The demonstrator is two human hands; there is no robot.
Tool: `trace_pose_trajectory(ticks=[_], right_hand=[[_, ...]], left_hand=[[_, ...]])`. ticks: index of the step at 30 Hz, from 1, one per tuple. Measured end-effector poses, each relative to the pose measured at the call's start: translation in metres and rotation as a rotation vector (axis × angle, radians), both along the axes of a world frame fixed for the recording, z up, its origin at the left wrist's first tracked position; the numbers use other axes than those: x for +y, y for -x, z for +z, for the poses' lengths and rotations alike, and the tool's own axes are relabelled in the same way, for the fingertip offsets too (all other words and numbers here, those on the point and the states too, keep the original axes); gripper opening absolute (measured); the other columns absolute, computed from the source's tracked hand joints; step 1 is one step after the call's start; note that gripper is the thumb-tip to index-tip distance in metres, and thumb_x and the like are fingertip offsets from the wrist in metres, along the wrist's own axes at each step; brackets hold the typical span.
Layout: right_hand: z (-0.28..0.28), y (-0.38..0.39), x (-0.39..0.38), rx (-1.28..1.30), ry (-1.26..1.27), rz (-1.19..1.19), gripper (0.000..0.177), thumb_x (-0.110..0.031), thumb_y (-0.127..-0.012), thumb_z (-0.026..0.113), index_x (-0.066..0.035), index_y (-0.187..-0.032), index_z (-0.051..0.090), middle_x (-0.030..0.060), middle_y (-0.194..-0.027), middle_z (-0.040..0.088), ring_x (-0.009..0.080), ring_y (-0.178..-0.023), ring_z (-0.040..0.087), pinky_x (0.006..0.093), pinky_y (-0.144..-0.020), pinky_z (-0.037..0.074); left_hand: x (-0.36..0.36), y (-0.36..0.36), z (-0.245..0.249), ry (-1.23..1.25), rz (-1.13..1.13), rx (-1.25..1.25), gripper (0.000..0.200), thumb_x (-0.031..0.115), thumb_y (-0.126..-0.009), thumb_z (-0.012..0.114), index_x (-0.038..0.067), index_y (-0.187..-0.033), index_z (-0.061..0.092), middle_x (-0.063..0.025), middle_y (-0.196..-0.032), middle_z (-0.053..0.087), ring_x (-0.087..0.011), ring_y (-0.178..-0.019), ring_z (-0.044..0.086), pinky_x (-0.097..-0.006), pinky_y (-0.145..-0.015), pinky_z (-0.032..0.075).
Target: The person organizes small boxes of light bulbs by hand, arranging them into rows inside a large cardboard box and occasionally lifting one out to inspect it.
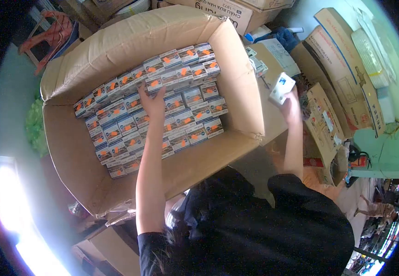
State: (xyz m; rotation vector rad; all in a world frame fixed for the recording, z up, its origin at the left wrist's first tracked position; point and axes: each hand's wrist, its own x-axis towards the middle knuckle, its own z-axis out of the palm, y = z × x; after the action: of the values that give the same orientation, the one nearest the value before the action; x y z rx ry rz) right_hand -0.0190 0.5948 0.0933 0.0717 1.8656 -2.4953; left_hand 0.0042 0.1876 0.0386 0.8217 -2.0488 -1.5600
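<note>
A big open cardboard carton (pixel 66 138) is packed with several rows of small white-and-blue boxes (pixel 116 129) with orange marks. My left hand (pixel 152 103) reaches into it and rests flat, fingers spread, on the small boxes near the middle of the top layer. My right hand (pixel 290 106) is outside the carton, to its right, and grips one small white box (pixel 282 87) held up above a lower cardboard surface (pixel 273 117).
More cardboard cartons (pixel 342 69) lie flattened or stacked on the right and at the back. A red plastic stool (pixel 49 34) stands at the far left. A carton flap (pixel 245 78) rises between my two hands. Bright glare fills the lower left.
</note>
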Motion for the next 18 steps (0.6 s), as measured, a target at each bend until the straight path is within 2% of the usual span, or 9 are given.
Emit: trace_pose_trajectory(ticks=[3, 7, 8, 9, 11, 12, 14, 16, 18], right_hand=[[0.038, 0.004, -0.003, 0.088, 0.235, 0.020, 0.051, -0.013, -0.079, 0.053, -0.008, -0.128, 0.039, 0.0092, -0.118, 0.052, 0.0232, -0.109, 0.054, 0.0414, -0.092, 0.045], [0.078, 0.003, -0.039, 0.261, 0.179, 0.094, 0.053, -0.012, -0.078, 0.060, -0.007, -0.126, 0.040, 0.0086, -0.118, 0.051, 0.0195, -0.109, 0.052, 0.0373, -0.093, 0.043], [0.087, 0.000, -0.057, 0.321, 0.059, 0.059, 0.055, -0.009, -0.076, 0.062, -0.006, -0.126, 0.040, 0.0088, -0.119, 0.051, 0.0193, -0.109, 0.051, 0.0367, -0.094, 0.043], [0.093, -0.003, -0.074, 0.381, -0.055, 0.025, 0.057, -0.006, -0.074, 0.064, -0.005, -0.126, 0.039, 0.0089, -0.119, 0.050, 0.0191, -0.110, 0.051, 0.0361, -0.094, 0.042], [0.119, -0.020, -0.118, 0.572, -0.339, 0.000, 0.069, 0.005, -0.066, 0.069, -0.004, -0.127, 0.037, 0.0094, -0.122, 0.048, 0.0186, -0.113, 0.049, 0.0339, -0.095, 0.042], [0.115, -0.015, -0.126, 0.708, -0.383, 0.040, 0.068, 0.006, -0.064, 0.070, -0.004, -0.124, 0.041, 0.0093, -0.117, 0.051, 0.0184, -0.108, 0.052, 0.0315, -0.092, 0.044], [0.119, -0.022, -0.155, 0.725, -0.583, 0.108, 0.061, 0.007, -0.063, 0.068, -0.003, -0.119, 0.047, 0.0081, -0.111, 0.054, 0.0171, -0.103, 0.055, 0.0303, -0.088, 0.045], [0.123, -0.028, -0.183, 0.712, -0.533, 0.199, 0.056, 0.002, -0.066, 0.073, -0.001, -0.117, 0.047, 0.0082, -0.107, 0.056, 0.0162, -0.099, 0.056, 0.0303, -0.088, 0.045], [0.121, -0.024, -0.204, 0.853, -0.652, 0.223, 0.059, 0.001, -0.069, 0.072, -0.003, -0.121, 0.045, 0.0098, -0.112, 0.053, 0.0180, -0.100, 0.056, 0.0308, -0.088, 0.045]], left_hand=[[0.000, -0.001, 0.009, -0.019, 0.005, 0.019, 0.071, 0.015, -0.072, 0.076, 0.010, -0.132, 0.038, -0.0176, -0.133, 0.038, -0.0308, -0.120, 0.041, -0.0395, -0.093, 0.044], [0.005, -0.003, 0.011, -0.052, 0.006, 0.093, 0.072, 0.014, -0.068, 0.077, 0.008, -0.130, 0.041, -0.0180, -0.129, 0.042, -0.0315, -0.118, 0.042, -0.0411, -0.097, 0.040], [0.001, -0.003, 0.007, -0.051, 0.005, 0.125, 0.072, 0.014, -0.068, 0.078, 0.008, -0.129, 0.041, -0.0181, -0.128, 0.043, -0.0316, -0.118, 0.043, -0.0413, -0.098, 0.039], [-0.005, 0.006, -0.018, 0.107, 0.029, 0.192, 0.073, 0.014, -0.066, 0.079, 0.006, -0.128, 0.042, -0.0185, -0.128, 0.043, -0.0322, -0.117, 0.044, -0.0410, -0.097, 0.040], [-0.003, 0.001, -0.005, 0.093, 0.040, 0.128, 0.073, 0.014, -0.065, 0.079, 0.006, -0.128, 0.043, -0.0197, -0.129, 0.042, -0.0334, -0.117, 0.044, -0.0418, -0.096, 0.039], [0.000, -0.001, 0.000, 0.083, 0.042, 0.095, 0.073, 0.014, -0.065, 0.079, 0.006, -0.128, 0.043, -0.0204, -0.130, 0.042, -0.0340, -0.117, 0.044, -0.0421, -0.096, 0.039], [0.000, 0.000, -0.004, 0.099, 0.049, 0.148, 0.073, 0.014, -0.064, 0.079, 0.006, -0.128, 0.044, -0.0218, -0.128, 0.043, -0.0357, -0.118, 0.043, -0.0428, -0.096, 0.038], [0.002, 0.002, -0.008, 0.092, 0.063, 0.167, 0.073, 0.015, -0.063, 0.079, 0.007, -0.127, 0.045, -0.0224, -0.126, 0.045, -0.0365, -0.118, 0.042, -0.0432, -0.096, 0.037], [0.001, 0.004, -0.013, 0.064, 0.090, 0.150, 0.072, 0.014, -0.062, 0.079, 0.008, -0.126, 0.046, -0.0221, -0.124, 0.047, -0.0363, -0.116, 0.043, -0.0436, -0.096, 0.037]])
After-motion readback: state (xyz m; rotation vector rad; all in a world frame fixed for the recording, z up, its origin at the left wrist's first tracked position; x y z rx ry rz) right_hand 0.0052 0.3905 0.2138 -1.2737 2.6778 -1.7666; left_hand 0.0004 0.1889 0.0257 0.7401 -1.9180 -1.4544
